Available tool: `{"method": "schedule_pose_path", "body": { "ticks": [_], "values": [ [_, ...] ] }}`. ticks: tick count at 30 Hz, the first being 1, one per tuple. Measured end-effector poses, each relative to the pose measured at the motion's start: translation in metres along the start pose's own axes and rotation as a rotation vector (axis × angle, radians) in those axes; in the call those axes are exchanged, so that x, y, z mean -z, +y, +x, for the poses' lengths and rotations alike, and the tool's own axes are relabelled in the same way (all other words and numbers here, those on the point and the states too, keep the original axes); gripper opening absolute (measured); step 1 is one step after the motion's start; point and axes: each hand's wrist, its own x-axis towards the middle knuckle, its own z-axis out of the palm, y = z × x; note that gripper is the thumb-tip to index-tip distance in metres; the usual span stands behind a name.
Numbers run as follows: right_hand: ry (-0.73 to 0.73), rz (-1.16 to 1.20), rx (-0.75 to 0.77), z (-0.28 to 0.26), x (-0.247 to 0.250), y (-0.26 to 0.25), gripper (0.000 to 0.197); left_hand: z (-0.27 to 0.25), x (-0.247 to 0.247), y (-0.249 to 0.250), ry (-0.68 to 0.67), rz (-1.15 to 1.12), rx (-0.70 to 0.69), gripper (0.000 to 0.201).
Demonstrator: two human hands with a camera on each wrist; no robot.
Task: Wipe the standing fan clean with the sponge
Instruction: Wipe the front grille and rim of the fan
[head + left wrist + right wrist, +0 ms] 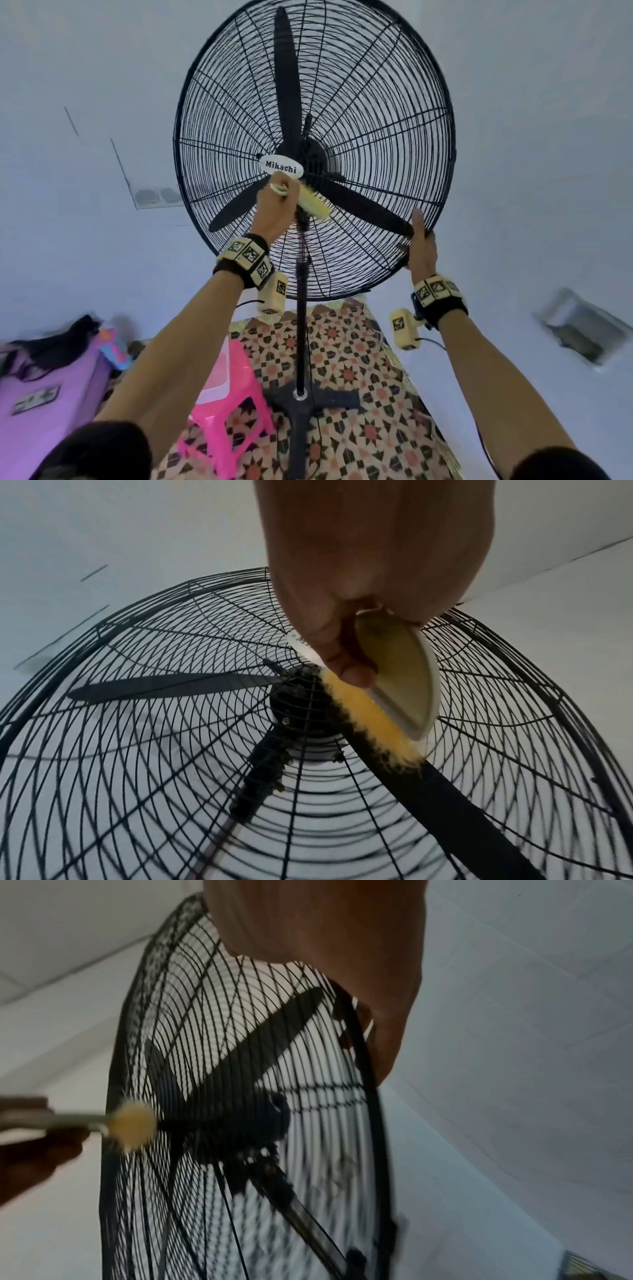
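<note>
A tall black standing fan (359, 85) with a wire cage and a white Mikachi badge (281, 167) stands in front of me. My left hand (274, 205) grips a yellow sponge (313, 204) with a pale plastic back and presses its yellow edge (373, 718) against the front grille just below the badge. The thumb (346, 666) curls over the plastic back (404, 669). My right hand (422, 243) holds the cage's outer rim (366, 1069) at the lower right, thumb up along the rim and fingers behind it. The sponge (131, 1123) shows blurred in the right wrist view.
The fan's pole (300, 325) and cross base (308, 404) stand on a patterned mat (359, 377). A pink plastic stool (226, 394) sits just left of the base. A purple case (48, 387) lies at the far left. White walls surround the fan, with a socket (157, 197) behind it.
</note>
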Motion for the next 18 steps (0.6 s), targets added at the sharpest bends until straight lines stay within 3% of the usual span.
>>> {"method": "schedule_pose_path", "body": {
  "ticks": [2,5,11,12,16,18],
  "values": [
    [0.062,0.003,0.043,0.002,-0.002,-0.029,0.132,0.011,0.006,-0.003,0.062,0.048,-0.029,0.016],
    [0.106,-0.005,0.1,0.012,-0.003,-0.056,0.107,0.013,0.003,0.001,0.042,0.059,-0.034,0.017],
    [0.141,-0.007,0.097,0.018,-0.004,-0.051,0.102,-0.013,-0.009,0.001,-0.315,0.028,-0.021,0.014],
    [0.135,-0.003,0.1,0.017,-0.003,-0.05,0.105,-0.008,-0.006,0.0,-0.287,0.022,-0.023,0.014],
    [0.116,0.017,0.118,0.017,-0.005,-0.049,0.117,0.006,-0.006,-0.004,0.044,-0.04,-0.016,0.018],
    [0.113,0.028,0.114,0.02,-0.005,-0.048,0.115,-0.005,-0.014,-0.003,-0.038,-0.105,0.0,0.017]
  ]
}}
